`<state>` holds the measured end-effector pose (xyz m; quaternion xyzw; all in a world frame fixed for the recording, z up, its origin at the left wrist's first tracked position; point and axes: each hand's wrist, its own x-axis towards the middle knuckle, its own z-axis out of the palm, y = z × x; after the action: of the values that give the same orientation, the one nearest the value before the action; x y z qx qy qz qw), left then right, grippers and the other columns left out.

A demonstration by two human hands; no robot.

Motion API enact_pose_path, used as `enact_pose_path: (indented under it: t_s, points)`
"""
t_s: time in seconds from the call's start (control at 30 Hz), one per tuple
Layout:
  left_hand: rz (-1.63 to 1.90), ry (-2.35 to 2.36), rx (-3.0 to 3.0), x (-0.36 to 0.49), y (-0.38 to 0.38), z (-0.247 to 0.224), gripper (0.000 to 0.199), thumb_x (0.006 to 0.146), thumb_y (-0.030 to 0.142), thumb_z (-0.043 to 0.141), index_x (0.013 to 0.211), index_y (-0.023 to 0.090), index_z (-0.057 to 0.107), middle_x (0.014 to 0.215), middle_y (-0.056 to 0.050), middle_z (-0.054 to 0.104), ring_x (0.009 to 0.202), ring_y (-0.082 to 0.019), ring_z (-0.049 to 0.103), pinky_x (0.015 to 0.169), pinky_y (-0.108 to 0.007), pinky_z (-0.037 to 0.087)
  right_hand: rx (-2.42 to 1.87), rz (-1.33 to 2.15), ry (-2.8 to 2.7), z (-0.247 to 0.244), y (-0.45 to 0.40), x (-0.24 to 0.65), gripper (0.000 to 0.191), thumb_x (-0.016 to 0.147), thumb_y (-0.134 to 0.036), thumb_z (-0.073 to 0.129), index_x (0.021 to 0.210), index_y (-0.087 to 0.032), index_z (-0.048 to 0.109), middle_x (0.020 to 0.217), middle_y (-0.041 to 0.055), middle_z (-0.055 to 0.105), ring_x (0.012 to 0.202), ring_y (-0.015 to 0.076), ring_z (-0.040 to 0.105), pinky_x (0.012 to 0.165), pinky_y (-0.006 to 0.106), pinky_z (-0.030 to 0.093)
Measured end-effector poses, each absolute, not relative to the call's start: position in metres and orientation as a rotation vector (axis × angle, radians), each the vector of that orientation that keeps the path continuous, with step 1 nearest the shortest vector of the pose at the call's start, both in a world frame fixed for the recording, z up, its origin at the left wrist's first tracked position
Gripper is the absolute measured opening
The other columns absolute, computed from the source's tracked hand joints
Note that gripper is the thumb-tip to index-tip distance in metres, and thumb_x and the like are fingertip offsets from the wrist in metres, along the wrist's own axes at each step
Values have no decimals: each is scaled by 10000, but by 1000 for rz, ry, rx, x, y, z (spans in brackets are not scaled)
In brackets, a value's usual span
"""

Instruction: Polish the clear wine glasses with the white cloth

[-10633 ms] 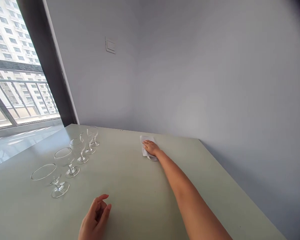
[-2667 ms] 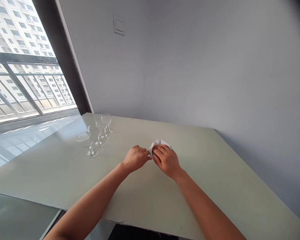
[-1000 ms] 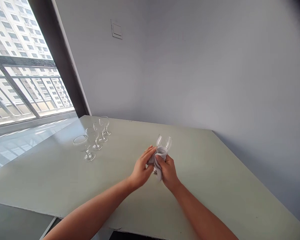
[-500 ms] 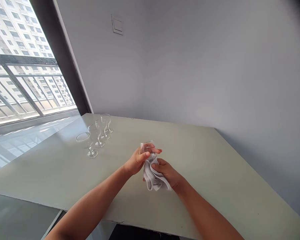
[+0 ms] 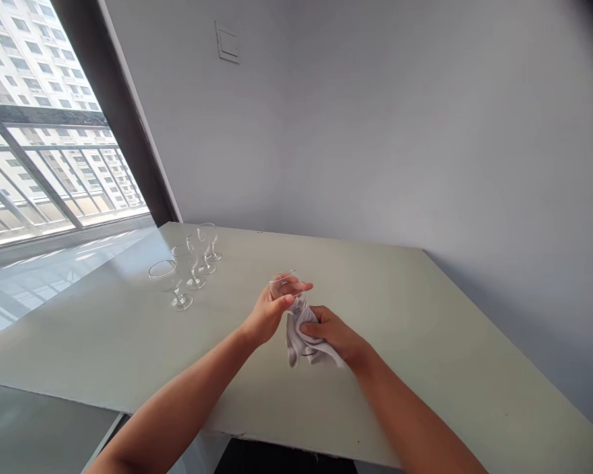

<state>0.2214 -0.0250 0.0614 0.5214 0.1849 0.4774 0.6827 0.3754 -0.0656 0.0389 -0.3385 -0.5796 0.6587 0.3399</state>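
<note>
Over the middle of the table, my left hand (image 5: 271, 309) is wrapped round the bowl of a clear stemmed glass (image 5: 282, 284), which tilts a little to the left. My right hand (image 5: 330, 331) pinches a pale cloth (image 5: 300, 336) around the stem, just below the bowl. Folds of the cloth hang down and cover most of the stem and foot; a bit of the foot's rim shows among them.
Several clear stemmed glasses stand upright in a row at the left, the nearest glass (image 5: 181, 301) closest to me. The pale green table (image 5: 400, 395) meets grey walls behind. A window with railings is at the far left.
The held glass has tilted further left and shifted slightly up and left with my left hand. The cloth's hanging folds have spread to the right. The view has shifted slightly.
</note>
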Motion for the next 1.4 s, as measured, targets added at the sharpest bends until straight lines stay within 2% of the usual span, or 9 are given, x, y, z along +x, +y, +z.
enact_pose_path:
  t_s: [0.1,0.2,0.37,0.5,0.73,0.93,1.1,1.27,1.4]
  points:
    - [995,364,1149,220,-27,67,415,655,446,649,953,173,555,1030,-107,586,1106,-318,466,852,-389,384,-602,1976,-1343,39,-67,380,355,735,-497,538,757,-144,505,648,33,553,581,180,576,595,347,455]
    - [1021,437,1146,222,-26,66,388,656,425,655,939,172,577,1033,-104,586,1106,-301,464,848,-359,382,-689,1921,-1407,42,-65,384,301,737,-445,552,777,-149,520,664,29,563,600,181,580,599,345,457]
    - [1188,671,1118,229,-20,53,241,674,352,657,819,163,620,1022,-85,588,1088,-253,474,865,-315,363,-1342,1005,-1742,39,-60,380,95,751,-287,507,745,-193,517,674,-4,527,596,123,472,549,247,372]
    - [1311,727,1060,232,-18,45,243,686,337,657,849,167,597,964,-73,603,1067,-234,494,890,-344,352,-1420,447,-1759,29,-58,366,48,724,-231,496,733,-195,527,746,36,535,676,150,455,558,251,329]
    - [1149,549,983,232,-24,47,383,710,361,639,1033,174,553,1034,-81,601,982,-210,541,795,-297,417,-971,1547,-1253,43,-65,366,180,739,-331,564,684,-164,525,559,-34,452,479,81,401,474,226,343]
    - [726,416,976,234,-35,44,453,707,399,630,1082,150,577,945,-111,617,714,-211,597,555,-303,472,-766,1855,-1052,38,-64,373,212,715,-358,611,709,-152,561,532,-16,509,434,90,460,392,203,356]
    - [826,478,987,236,-32,41,407,691,341,661,1048,151,612,838,-79,631,701,-188,586,598,-288,456,-926,1776,-1263,46,-60,388,196,713,-326,597,783,-144,579,599,-1,548,474,102,487,429,225,400]
    - [1014,637,961,240,-29,33,273,667,296,687,894,149,663,804,-48,636,784,-164,568,698,-252,420,-1253,1290,-1503,47,-60,382,193,725,-312,548,842,-167,599,643,-6,561,547,114,494,502,237,404]
    - [1076,682,920,241,-26,27,257,664,288,690,877,152,645,751,-29,627,724,-141,564,662,-238,413,-1433,895,-1549,38,-59,371,149,717,-287,539,818,-199,605,664,-2,580,586,122,497,530,236,392]
